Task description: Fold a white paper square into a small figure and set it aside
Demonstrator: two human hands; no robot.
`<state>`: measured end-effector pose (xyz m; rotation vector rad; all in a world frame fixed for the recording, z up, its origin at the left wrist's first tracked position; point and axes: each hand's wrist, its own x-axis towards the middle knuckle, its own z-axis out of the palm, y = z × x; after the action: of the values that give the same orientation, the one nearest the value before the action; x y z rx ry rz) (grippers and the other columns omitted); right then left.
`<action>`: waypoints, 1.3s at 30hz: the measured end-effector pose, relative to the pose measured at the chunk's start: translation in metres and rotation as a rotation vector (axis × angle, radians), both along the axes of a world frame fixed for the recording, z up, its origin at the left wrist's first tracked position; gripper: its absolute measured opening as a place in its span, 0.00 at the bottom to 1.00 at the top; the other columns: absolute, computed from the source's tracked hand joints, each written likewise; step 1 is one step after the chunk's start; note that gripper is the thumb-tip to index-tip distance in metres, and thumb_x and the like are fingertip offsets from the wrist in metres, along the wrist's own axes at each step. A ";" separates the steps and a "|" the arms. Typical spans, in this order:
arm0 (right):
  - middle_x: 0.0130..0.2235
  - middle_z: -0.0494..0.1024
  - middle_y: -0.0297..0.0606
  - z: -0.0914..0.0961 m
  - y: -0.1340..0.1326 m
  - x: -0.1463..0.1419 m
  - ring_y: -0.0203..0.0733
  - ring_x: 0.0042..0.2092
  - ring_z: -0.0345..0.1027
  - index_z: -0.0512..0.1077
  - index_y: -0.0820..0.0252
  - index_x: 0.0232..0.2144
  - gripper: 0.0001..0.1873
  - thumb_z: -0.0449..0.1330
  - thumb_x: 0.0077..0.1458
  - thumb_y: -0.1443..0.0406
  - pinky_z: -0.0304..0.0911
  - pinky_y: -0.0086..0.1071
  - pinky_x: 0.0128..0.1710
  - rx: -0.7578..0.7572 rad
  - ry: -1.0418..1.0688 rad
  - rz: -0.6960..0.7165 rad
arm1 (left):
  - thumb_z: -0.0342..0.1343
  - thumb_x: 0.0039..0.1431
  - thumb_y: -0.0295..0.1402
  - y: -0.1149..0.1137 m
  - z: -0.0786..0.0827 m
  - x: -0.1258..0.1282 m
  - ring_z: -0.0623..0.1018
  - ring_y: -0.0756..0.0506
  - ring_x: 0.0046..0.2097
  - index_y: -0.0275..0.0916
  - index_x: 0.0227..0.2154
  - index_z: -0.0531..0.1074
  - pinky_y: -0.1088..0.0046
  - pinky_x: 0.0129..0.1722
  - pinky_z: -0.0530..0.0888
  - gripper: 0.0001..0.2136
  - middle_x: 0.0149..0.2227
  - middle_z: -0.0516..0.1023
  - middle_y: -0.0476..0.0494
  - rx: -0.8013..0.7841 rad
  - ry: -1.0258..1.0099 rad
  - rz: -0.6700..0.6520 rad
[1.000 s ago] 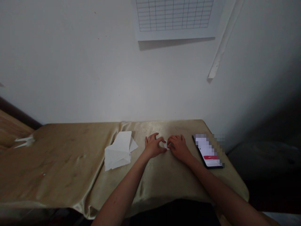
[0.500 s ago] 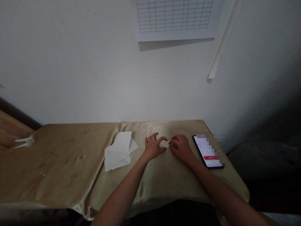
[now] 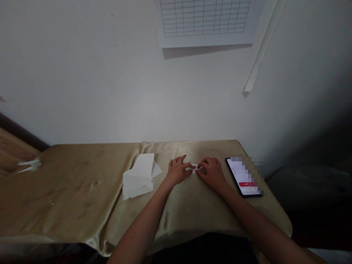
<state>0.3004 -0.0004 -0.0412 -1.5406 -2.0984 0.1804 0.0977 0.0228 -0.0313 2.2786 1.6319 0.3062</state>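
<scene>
On the table with the gold satin cloth [image 3: 82, 190], both of my hands press on one small white piece of paper [image 3: 194, 169] that lies between them. My left hand [image 3: 178, 170] rests to its left with the fingers curled onto the paper's edge. My right hand [image 3: 211, 171] sits to its right, fingertips pinched on the same paper. Most of the paper is hidden under my fingers. A loose stack of white paper sheets [image 3: 140, 176] lies just left of my left hand.
A phone [image 3: 243, 177] with a lit screen lies face up right of my right hand, near the table's right edge. A white scrap [image 3: 29, 165] lies far left. The wall stands behind the table, with a grid chart [image 3: 205, 20] pinned high up.
The hands have stayed in one spot over the small paper. Their fingers have shifted slightly on it, and less of the paper shows now than half a second ago.
</scene>
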 end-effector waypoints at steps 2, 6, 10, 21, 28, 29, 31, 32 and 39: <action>0.45 0.75 0.40 0.000 -0.001 -0.002 0.49 0.51 0.64 0.77 0.52 0.39 0.10 0.62 0.58 0.57 0.47 0.49 0.61 0.003 -0.028 -0.005 | 0.59 0.61 0.44 0.000 -0.001 0.000 0.58 0.35 0.69 0.63 0.47 0.77 0.41 0.67 0.49 0.12 0.70 0.58 0.54 0.009 0.000 -0.002; 0.45 0.74 0.41 0.001 -0.002 -0.006 0.51 0.52 0.64 0.76 0.53 0.40 0.13 0.63 0.56 0.53 0.47 0.50 0.61 0.018 -0.076 -0.036 | 0.60 0.60 0.43 0.001 -0.002 0.000 0.58 0.35 0.69 0.64 0.48 0.77 0.41 0.67 0.49 0.13 0.70 0.58 0.54 0.011 -0.003 -0.005; 0.44 0.75 0.43 0.003 -0.002 -0.010 0.53 0.51 0.64 0.76 0.54 0.39 0.15 0.63 0.54 0.52 0.48 0.51 0.60 0.020 -0.112 -0.066 | 0.62 0.58 0.43 0.002 -0.003 0.000 0.58 0.36 0.69 0.64 0.47 0.77 0.42 0.67 0.49 0.13 0.69 0.58 0.55 0.013 -0.009 0.008; 0.43 0.77 0.40 0.002 0.003 -0.005 0.50 0.49 0.65 0.76 0.54 0.36 0.06 0.61 0.57 0.61 0.48 0.49 0.59 0.019 -0.108 -0.073 | 0.62 0.58 0.43 0.001 0.001 0.002 0.58 0.35 0.69 0.63 0.46 0.78 0.42 0.67 0.49 0.13 0.69 0.59 0.54 -0.005 -0.024 0.018; 0.44 0.76 0.40 -0.009 0.012 0.010 0.50 0.50 0.64 0.76 0.53 0.38 0.07 0.58 0.58 0.65 0.51 0.45 0.55 0.025 -0.081 -0.116 | 0.63 0.57 0.41 0.000 0.002 0.004 0.58 0.37 0.69 0.62 0.45 0.79 0.43 0.68 0.48 0.13 0.68 0.60 0.55 -0.017 -0.044 0.042; 0.44 0.76 0.40 -0.010 0.013 0.012 0.50 0.49 0.64 0.76 0.53 0.38 0.07 0.58 0.58 0.65 0.51 0.45 0.55 0.026 -0.080 -0.117 | 0.63 0.57 0.40 0.000 0.001 0.004 0.58 0.37 0.69 0.62 0.45 0.79 0.43 0.68 0.48 0.12 0.68 0.60 0.55 -0.015 -0.049 0.042; 0.43 0.76 0.41 -0.012 0.014 0.014 0.50 0.49 0.64 0.76 0.53 0.38 0.08 0.57 0.58 0.66 0.51 0.46 0.55 0.029 -0.081 -0.117 | 0.62 0.57 0.40 -0.001 0.001 0.004 0.58 0.37 0.69 0.62 0.44 0.79 0.44 0.68 0.48 0.12 0.68 0.61 0.56 -0.010 -0.059 0.041; 0.43 0.76 0.41 -0.012 0.015 0.015 0.50 0.49 0.64 0.77 0.53 0.38 0.09 0.57 0.58 0.67 0.51 0.46 0.55 0.027 -0.080 -0.115 | 0.62 0.57 0.41 -0.001 0.001 0.005 0.58 0.37 0.69 0.62 0.44 0.79 0.44 0.68 0.48 0.11 0.68 0.61 0.55 -0.008 -0.062 0.042; 0.43 0.75 0.41 -0.012 0.015 0.016 0.49 0.50 0.64 0.77 0.52 0.38 0.12 0.55 0.59 0.69 0.51 0.45 0.56 0.008 -0.033 -0.103 | 0.65 0.54 0.45 -0.003 0.002 0.008 0.57 0.35 0.69 0.60 0.44 0.79 0.42 0.67 0.47 0.13 0.69 0.59 0.51 0.007 -0.057 0.047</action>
<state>0.3160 0.0150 -0.0534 -1.6523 -2.0362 0.1103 0.1056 0.0201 -0.0296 2.2176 1.6604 0.3852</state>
